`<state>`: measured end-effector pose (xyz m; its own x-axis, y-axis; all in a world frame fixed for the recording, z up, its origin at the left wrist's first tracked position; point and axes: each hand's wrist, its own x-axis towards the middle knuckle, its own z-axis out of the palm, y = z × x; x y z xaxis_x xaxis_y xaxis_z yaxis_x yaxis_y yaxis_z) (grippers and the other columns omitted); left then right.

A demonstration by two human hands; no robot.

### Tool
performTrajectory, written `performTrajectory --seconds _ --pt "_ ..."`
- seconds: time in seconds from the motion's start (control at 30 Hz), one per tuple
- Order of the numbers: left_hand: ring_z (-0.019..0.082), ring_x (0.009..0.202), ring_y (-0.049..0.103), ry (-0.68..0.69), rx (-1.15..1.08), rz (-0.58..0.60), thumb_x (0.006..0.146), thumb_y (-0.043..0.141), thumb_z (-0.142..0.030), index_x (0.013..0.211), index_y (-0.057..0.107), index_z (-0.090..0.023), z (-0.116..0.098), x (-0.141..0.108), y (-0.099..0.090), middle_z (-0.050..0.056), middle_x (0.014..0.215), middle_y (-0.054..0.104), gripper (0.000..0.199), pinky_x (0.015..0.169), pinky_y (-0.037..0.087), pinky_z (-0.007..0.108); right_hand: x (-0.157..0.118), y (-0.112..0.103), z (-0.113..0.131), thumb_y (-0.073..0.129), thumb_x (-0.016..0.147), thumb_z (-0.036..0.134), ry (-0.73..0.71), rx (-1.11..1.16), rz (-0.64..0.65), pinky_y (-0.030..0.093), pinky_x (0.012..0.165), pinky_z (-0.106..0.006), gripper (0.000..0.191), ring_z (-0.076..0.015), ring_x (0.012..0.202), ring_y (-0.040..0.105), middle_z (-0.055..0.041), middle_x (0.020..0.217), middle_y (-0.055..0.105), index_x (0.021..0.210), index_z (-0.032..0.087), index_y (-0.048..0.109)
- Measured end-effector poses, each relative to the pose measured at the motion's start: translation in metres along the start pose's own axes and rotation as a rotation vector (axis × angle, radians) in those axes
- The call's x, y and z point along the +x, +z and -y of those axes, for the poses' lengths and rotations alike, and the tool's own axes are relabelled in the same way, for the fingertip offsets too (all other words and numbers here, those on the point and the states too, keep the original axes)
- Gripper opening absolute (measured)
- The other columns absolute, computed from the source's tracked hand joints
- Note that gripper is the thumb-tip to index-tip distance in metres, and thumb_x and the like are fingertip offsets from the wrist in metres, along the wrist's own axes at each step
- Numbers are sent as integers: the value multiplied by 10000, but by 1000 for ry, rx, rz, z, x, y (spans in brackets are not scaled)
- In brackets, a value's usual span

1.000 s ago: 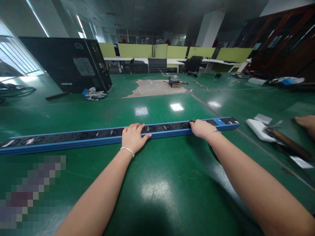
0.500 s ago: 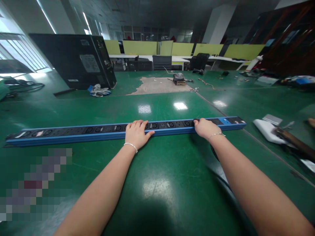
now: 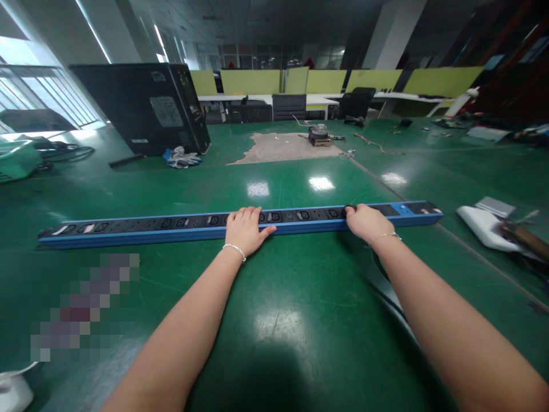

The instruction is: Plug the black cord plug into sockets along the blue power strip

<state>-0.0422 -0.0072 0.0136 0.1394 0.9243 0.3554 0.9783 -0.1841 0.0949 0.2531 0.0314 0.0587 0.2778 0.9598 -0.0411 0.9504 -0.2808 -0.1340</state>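
A long blue power strip (image 3: 197, 235) with a black row of sockets lies across the green table. My left hand (image 3: 244, 228) presses down over its middle, fingers across the sockets and thumb along the near side. My right hand (image 3: 368, 222) is closed around a black plug (image 3: 350, 209) at a socket toward the strip's right end. Most of the plug is hidden by the fingers. From under that wrist a black cable (image 3: 381, 268) runs down toward the near edge.
A black computer case (image 3: 141, 111) stands at the back left, with gloves (image 3: 182, 158) beside it. A white device (image 3: 484, 228) lies at the right. At the lower left is a pixelated patch, near a white object (image 3: 15, 392). A small motor-like part (image 3: 318, 133) sits further back.
The whole view has shifted, so the strip and both hands appear slightly further right. Both hands keep their places on the strip and the plug.
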Motion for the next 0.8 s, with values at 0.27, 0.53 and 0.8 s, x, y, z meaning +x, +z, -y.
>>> performTrajectory --seconds 0.27,0.53,0.8 --pt "263 1219 432 8 4 13 886 317 -546 1295 477 -178 1 1 -3 102 1309 536 573 985 306 422 14 -1 -3 271 888 422 -57 -63 55 424 911 -407 537 -310 1063 590 -248 1088 629 1071 60 623" --pt "268 1204 443 12 18 -24 871 323 -585 1278 488 -174 -1 1 -1 108 1294 547 601 975 309 421 15 0 -3 271 891 412 -63 -76 31 431 895 -397 527 -298 1034 606 -251 1053 643 1036 57 632" --pt "275 1207 436 -11 32 -20 868 337 -574 1272 497 -195 -3 1 0 104 1298 546 576 976 301 423 -2 -34 -2 276 894 451 -37 -68 -98 448 813 -351 534 -292 974 625 -233 1000 661 998 78 643"
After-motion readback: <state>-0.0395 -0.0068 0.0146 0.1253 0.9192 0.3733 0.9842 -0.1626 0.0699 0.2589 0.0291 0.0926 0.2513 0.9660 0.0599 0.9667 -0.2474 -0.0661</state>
